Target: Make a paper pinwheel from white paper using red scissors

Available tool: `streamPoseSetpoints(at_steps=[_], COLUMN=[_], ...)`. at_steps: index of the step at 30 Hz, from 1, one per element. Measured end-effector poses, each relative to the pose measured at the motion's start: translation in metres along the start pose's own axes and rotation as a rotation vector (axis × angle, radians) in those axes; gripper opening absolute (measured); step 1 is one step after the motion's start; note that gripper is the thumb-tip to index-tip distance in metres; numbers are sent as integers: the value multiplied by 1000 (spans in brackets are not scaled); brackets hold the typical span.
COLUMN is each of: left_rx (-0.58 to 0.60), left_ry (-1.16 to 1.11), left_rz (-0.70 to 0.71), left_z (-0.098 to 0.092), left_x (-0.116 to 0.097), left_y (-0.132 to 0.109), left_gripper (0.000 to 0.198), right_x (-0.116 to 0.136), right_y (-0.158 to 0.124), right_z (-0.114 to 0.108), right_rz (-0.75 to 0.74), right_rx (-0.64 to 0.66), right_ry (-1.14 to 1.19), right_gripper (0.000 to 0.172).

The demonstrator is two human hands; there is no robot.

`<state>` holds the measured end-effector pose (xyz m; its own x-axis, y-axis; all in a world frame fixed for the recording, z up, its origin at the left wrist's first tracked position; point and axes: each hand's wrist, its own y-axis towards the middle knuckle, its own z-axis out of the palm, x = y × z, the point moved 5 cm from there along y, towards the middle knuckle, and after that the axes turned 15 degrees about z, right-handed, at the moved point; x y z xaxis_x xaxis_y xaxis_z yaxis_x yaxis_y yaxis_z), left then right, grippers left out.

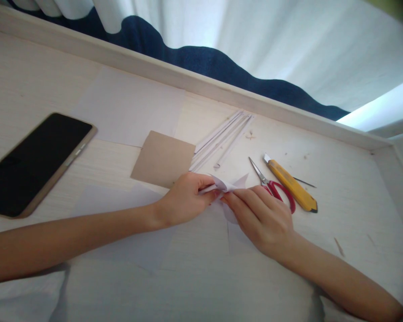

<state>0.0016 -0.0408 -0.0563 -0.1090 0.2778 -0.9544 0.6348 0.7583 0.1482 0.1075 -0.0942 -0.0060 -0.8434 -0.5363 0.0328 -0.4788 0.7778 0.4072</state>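
Note:
Between both hands, over the middle of the table, is a partly folded piece of white paper with pointed corners sticking out. My left hand pinches its left side between thumb and fingers. My right hand is closed on its right side, the fingertips meeting those of the left. Just beyond my left hand lies a square brown card. Scissors with red handles lie open-bladed right behind my right hand, which hides part of them. The exact folds are covered by my fingers.
A yellow box cutter lies beside the scissors, over a thin dark pointed tool. Several thin paper strips rest behind the card. White sheets lie behind and under my left arm. A phone is at left; a raised ledge borders the back.

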Motion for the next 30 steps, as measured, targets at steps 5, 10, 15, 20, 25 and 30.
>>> streamPoseSetpoints(at_steps=[5,10,15,20,25,30], left_rx=[-2,12,28,39,44,57], left_ry=[7,61,96,142,137,165], left_rz=[7,24,16,2,0,-10], left_z=[0,0,0,0,0,-1], left_x=[-1,-1,0,0,-1,-1], left_y=[2,2,2,2,2,2], left_gripper=[17,17,17,18,18,21], right_x=[2,3,3,2,5,4], right_y=[0,1,0,1,3,2], right_z=[3,6,9,11,10,10], right_rz=[-18,-4,2,23,-9,6], right_rx=[19,27,45,79,86,85], right_ry=[-1,-63,-93,-56,-19,-36], right_gripper=[18,19,17,23,26,25])
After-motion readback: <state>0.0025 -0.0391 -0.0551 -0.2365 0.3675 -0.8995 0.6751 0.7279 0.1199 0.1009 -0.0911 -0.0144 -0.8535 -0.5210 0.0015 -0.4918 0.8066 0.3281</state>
